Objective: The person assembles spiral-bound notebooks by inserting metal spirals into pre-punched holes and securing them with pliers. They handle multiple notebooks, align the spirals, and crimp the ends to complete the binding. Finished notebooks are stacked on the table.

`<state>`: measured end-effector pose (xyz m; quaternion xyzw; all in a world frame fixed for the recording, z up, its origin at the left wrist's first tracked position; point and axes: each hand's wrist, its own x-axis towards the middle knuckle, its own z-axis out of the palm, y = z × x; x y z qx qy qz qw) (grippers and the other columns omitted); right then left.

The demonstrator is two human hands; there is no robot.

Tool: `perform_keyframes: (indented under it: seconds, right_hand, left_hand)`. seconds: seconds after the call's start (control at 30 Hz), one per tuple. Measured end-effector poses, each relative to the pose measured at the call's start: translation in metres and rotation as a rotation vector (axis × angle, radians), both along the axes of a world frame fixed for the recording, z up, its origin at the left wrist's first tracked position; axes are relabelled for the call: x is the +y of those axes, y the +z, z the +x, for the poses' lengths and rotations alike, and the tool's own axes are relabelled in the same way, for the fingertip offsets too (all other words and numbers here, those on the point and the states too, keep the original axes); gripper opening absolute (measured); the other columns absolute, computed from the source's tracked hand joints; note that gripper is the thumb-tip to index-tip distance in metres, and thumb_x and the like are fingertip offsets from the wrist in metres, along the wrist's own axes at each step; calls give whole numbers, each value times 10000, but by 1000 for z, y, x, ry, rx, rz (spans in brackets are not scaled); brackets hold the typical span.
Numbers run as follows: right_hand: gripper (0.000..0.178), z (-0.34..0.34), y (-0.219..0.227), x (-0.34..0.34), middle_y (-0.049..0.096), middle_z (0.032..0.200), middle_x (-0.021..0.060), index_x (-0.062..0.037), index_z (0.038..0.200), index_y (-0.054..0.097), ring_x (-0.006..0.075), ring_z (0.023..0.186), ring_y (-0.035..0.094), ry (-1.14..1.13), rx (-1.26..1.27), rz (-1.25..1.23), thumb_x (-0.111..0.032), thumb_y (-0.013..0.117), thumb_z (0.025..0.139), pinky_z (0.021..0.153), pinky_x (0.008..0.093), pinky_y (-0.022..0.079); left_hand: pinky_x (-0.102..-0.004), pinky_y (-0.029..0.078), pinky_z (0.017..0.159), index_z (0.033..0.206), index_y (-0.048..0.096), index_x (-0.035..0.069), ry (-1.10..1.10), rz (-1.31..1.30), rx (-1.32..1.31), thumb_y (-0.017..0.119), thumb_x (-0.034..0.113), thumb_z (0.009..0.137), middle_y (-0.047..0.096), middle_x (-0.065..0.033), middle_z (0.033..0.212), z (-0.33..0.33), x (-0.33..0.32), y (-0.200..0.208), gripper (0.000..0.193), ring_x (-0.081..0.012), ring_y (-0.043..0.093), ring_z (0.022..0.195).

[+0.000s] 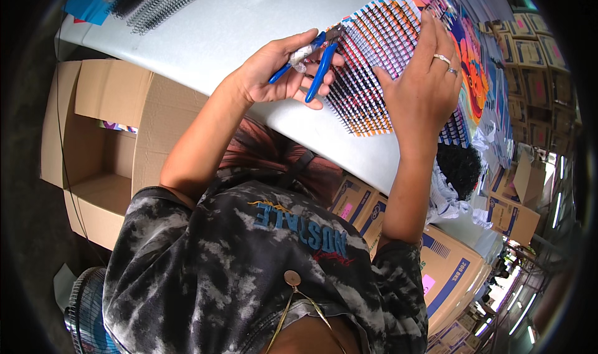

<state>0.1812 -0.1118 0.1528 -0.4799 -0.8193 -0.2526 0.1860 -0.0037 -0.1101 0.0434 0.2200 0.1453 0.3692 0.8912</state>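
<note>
Coils are apparently being trimmed: nippers held loosely in left hand, spiral-bound notebooks steadied by spread right hand, blade alignment needed.

One left hand, one right hand. One pair of pliers, with two blue handles. Two rings on the right hand. Many bound books, overlapping too closely to count. Many coils, likewise beyond counting. One surface. One shirt. One fan. One pendant. One open carton at left; at right, many stacked cartons, exact number impossible to tell.
</note>
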Motion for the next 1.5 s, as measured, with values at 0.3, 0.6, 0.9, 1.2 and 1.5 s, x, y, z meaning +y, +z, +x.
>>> perform_keyframes:
  seconds: [0.3, 0.6, 0.9, 1.2, 1.5]
  right_hand:
    - [883, 0, 0, 1, 465, 1226, 106, -51, 1268, 411, 260, 1182, 431, 15, 20, 4, -176, 835, 503, 1000, 382, 340]
    - [873, 1, -1, 1, 475, 1214, 109, -50, 1264, 414, 262, 1175, 440, 24, 25, 14, -174, 832, 508, 997, 381, 346]
    - [873, 0, -1, 1, 470, 1227, 107, -53, 1263, 414, 261, 1180, 437, 21, 21, 11, -176, 834, 508, 1000, 381, 343]
    - [873, 0, 0, 0, 489, 1250, 120, -72, 1298, 395, 278, 1171, 461, -4, -11, 35, -210, 830, 554, 939, 376, 399]
    - [866, -6, 1, -6, 498, 1246, 116, -71, 1296, 399, 272, 1168, 467, -37, -58, 65, -212, 831, 558, 930, 374, 403]
  left_hand:
    - [-434, 563, 667, 1159, 497, -32, -18, -51, 5, 266, 490, 944, 591, -127, 810, -4, 3, 2, 610, -244, 635, 772]
    - [-330, 539, 677, 1127, 528, -4, 168, 285, 682, 318, 487, 941, 605, -116, 818, 3, -4, 1, 565, -197, 629, 839]
    - [-294, 462, 633, 1062, 561, 28, 463, 683, 1441, 349, 513, 926, 569, -57, 745, 15, -11, -7, 546, -141, 556, 723]
    - [-315, 497, 620, 1103, 558, 29, 139, 360, 1017, 314, 512, 934, 583, -95, 751, 0, -9, 9, 567, -166, 611, 778]
    - [-278, 482, 549, 1100, 542, 20, 64, -168, 132, 301, 479, 948, 576, -110, 733, -3, -9, -6, 540, -136, 599, 724]
